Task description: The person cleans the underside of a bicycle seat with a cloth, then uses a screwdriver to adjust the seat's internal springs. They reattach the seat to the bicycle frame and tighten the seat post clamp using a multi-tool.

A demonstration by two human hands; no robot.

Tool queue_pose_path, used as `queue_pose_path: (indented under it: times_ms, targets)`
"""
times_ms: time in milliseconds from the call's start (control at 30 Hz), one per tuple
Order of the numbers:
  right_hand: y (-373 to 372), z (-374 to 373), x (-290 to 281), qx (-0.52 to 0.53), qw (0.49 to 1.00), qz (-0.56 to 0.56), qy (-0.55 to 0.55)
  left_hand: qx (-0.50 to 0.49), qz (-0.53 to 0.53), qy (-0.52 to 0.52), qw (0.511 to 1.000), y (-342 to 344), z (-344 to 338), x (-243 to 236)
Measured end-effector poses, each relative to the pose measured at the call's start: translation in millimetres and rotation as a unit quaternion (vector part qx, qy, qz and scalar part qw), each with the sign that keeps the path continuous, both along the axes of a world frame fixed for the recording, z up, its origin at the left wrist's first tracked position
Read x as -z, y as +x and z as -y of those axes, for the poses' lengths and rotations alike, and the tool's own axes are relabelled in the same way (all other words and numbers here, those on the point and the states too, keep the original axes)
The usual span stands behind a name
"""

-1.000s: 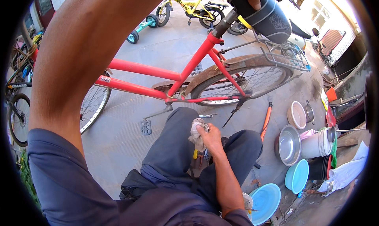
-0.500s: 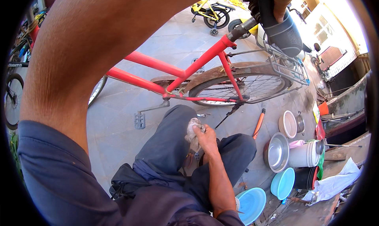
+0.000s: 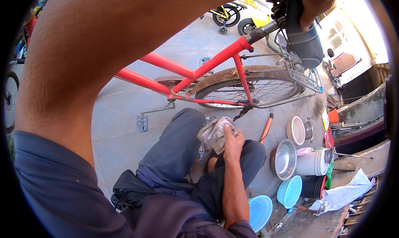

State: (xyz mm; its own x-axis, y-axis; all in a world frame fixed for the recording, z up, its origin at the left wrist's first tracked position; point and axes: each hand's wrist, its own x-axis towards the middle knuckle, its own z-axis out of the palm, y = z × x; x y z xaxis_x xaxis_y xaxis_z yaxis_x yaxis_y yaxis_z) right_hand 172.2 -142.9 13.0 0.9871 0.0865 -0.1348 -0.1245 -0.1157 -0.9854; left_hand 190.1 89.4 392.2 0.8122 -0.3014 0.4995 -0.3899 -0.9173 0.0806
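Observation:
A red bicycle frame [image 3: 224,51] with a rusty rear mudguard [image 3: 218,78] and wire rear carrier [image 3: 293,71] stands before me. My left arm stretches across the top left, and my left hand [image 3: 316,7] grips the black saddle [image 3: 303,46] at the top of the metal seat post [image 3: 262,32]. Low in the middle, above my knees, my right hand [image 3: 232,140] is closed on a crumpled, dirty pale rag [image 3: 211,133]. The bicycle's pedal [image 3: 142,123] sits to the left of my knee. Small tools on the ground are partly hidden between my legs.
On the right are a steel bowl [image 3: 286,159], turquoise basins [image 3: 289,192], a white bucket [image 3: 309,164], a beige basin [image 3: 296,130] and an orange pump-like tube [image 3: 267,127]. A yellow small bicycle [image 3: 224,13] and a scooter [image 3: 266,23] stand behind; more bicycles line the left.
My left hand and the saddle have shifted right and slightly down in the view. My right hand has moved right, and the rag is more spread out. The surroundings have shifted slightly.

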Motion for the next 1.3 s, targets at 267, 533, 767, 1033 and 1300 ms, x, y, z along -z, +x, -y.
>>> queue_pose_path:
  times_ms: [267,533,767,1033,1300]
  targets:
    - [64.6,24.9,-169.4,0.024,0.956,0.226,0.184,0.017,0.011,-0.038,0.999,-5.3,-14.0,-3.4]
    - [107.4,19.5,-267.9,-0.114,0.957,0.214,0.161,0.077,0.024,-0.095,0.992,7.6,-12.5,0.5]
    - [122.0,9.2,-283.3,-0.136,0.969,0.145,0.145,0.116,0.031,-0.138,0.983,15.5,-16.9,4.5]
    - [130.9,11.2,-287.4,-0.196,0.947,0.045,0.251,0.145,0.045,-0.178,0.972,18.6,-24.0,4.1]
    - [132.7,3.3,-283.7,-0.172,0.942,0.015,0.286,0.175,0.058,-0.221,0.958,21.2,-34.7,5.1]
